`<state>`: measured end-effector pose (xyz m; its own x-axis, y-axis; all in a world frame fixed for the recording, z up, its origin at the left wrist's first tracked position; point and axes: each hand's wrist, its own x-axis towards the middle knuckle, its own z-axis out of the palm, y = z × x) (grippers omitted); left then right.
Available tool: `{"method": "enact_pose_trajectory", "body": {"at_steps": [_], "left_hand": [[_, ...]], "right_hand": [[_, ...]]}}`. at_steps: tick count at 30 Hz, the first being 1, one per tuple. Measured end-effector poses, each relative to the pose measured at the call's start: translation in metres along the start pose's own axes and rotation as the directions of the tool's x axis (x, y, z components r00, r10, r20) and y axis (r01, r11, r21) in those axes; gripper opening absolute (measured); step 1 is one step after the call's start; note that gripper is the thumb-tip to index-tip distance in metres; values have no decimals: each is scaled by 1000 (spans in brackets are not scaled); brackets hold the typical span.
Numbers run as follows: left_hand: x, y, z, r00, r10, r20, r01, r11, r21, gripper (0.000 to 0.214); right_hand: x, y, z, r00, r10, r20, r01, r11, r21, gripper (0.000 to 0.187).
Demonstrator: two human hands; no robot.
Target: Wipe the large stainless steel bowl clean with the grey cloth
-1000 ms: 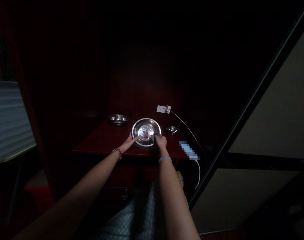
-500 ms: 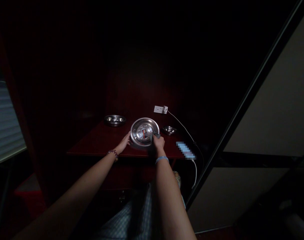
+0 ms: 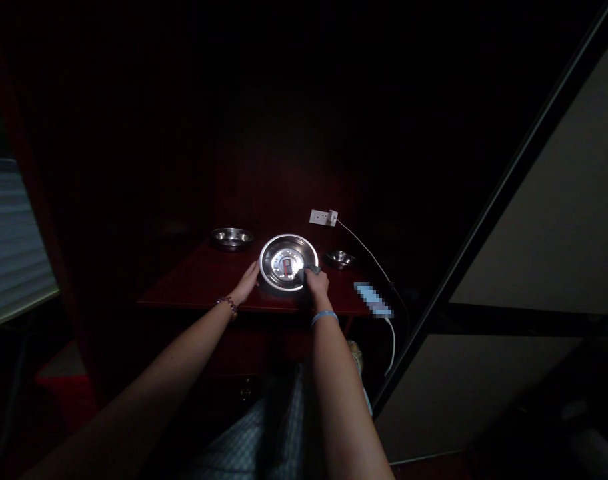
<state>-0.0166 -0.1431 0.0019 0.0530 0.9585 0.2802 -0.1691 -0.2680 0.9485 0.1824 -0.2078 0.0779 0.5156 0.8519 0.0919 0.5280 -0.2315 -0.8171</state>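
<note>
If you count them, it's three metal bowls at this red desk [image 3: 184, 287]: a shallow bowl [image 3: 232, 247] at the desk's back left, a small bowl [image 3: 340, 261] toward its right, and the big bowl [image 3: 279, 252] at its front middle. Big one's round, about equal every way across, open side tipped up toward the desk's front edge. Left hand [image 3: 246, 283] is partly open against its side, can't tell if it's gripping; right hand [image 3: 318, 285] is closed round one grey cloth [image 3: 312, 269] inside it.
</note>
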Motion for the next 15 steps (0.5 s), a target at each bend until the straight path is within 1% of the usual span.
{"method": "enact_pose_trajectory", "body": {"at_steps": [5, 9, 15], "left_hand": [[-2, 4, 2, 999, -40, 30, 40, 999, -2, 64], [-4, 6, 2, 999, -27, 35, 28, 1000, -12, 63], [-5, 7, 2, 999, -20, 42, 21, 1000, -20, 64]], "right_hand": [[0, 2, -1, 1000, 21, -15, -21, 1000, -2, 40], [1, 2, -1, 999, 31, -14, -31, 999, -20, 38], [-1, 0, -3, 999, 40, -13, -40, 999, -18, 45]]}}
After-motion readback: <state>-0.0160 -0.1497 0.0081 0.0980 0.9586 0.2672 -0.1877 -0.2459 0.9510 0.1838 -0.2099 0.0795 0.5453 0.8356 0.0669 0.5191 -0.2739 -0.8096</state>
